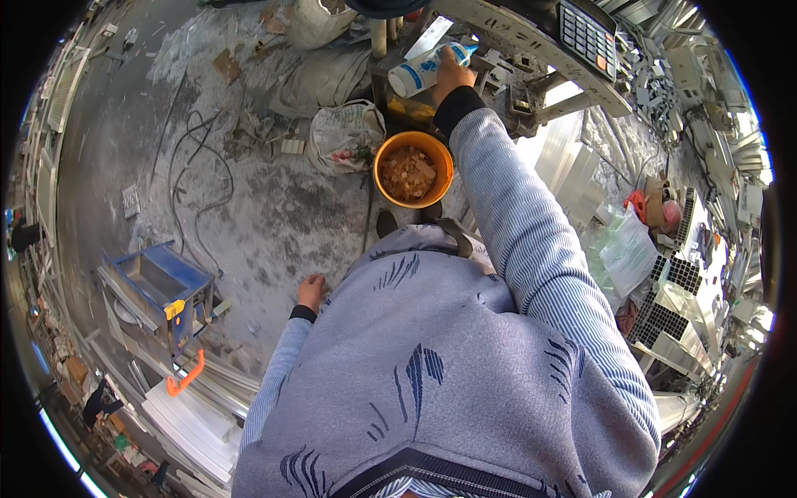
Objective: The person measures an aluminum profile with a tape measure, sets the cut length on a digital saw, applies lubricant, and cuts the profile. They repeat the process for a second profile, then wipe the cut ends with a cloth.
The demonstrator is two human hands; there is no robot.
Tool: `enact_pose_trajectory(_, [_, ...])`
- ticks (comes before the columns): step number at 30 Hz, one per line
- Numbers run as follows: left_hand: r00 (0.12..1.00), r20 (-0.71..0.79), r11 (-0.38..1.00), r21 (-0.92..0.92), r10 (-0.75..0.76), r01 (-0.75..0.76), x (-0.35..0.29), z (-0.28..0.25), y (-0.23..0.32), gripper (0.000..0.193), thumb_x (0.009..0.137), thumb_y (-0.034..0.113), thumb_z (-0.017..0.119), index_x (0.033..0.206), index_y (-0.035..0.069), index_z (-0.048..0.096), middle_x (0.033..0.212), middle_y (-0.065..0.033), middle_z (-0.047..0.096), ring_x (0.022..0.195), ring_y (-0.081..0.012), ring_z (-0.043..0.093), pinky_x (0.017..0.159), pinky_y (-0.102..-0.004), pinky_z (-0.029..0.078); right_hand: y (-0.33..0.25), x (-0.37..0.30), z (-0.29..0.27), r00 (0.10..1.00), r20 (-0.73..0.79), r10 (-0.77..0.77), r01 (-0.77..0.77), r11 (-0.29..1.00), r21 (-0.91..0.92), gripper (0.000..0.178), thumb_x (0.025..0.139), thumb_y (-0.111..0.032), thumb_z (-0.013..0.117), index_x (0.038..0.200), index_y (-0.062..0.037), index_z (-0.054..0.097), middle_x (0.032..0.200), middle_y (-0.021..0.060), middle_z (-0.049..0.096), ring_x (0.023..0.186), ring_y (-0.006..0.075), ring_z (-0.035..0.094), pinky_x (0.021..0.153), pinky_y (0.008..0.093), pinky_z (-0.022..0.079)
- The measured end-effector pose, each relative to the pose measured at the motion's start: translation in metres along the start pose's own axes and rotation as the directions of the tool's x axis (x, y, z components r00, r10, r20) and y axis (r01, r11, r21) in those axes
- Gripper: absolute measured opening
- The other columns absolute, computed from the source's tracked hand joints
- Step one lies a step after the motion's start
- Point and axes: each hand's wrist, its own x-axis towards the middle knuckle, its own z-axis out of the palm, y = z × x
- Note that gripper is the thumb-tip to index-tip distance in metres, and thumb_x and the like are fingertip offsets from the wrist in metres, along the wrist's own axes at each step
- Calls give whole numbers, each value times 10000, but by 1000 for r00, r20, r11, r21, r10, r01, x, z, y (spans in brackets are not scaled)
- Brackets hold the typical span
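Observation:
My right hand point(453, 76) is closed around a white bottle point(413, 75) with blue markings and a blue tip. The bottle lies tilted, its broad base to the left and its tip to the right, over the cluttered workbench point(490, 79). My left hand point(311, 292) hangs low beside my body, away from the bench. Nothing shows in it, and its fingers are mostly hidden from above. Between my feet and the bench stands an orange bucket point(446, 166) holding brownish scraps.
Left of the bucket sits a white sack point(344, 137). A calculator point(587, 40) rests on the bench's upper right part. A dark cable point(184, 191) loops across the dusty floor. A blue metal stand point(158, 286) is at left, and metal profiles point(573, 170) lie at right.

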Motion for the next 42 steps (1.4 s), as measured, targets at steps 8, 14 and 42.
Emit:
enact_pose_trajectory(8, [999, 2, 999, -3, 51, -51, 3, 2, 7, 415, 980, 293, 616, 1306, 36, 621, 1160, -97, 673, 970, -241, 675, 807, -384, 545, -15, -20, -5, 992, -110, 66, -55, 993, 100, 707, 930, -397, 730, 1393, 67, 464, 1324, 200, 612, 1151, 300, 655, 971, 435, 533])
enact_pose_trajectory(14, [998, -23, 998, -34, 60, -60, 3, 9, 14, 397, 971, 285, 641, 1279, 34, 637, 1137, -89, 676, 936, -225, 678, 787, -358, 547, 10, -9, -21, 997, 78, -3, -17, 968, 249, 588, 912, -326, 753, 1306, 48, 528, 1196, 173, 659, 1079, 329, 682, 948, 514, 549])
enact_pose_trajectory(42, [322, -554, 517, 240, 768, -822, -152, 104, 377, 365, 797, 158, 789, 1090, 14, 626, 958, -194, 724, 922, -381, 713, 788, -437, 545, -53, -179, -34, 371, 903, -218, 716, 686, -129, 991, 670, -143, 770, 1514, 57, 290, 1285, 312, 549, 1216, 447, 555, 1061, 479, 455])
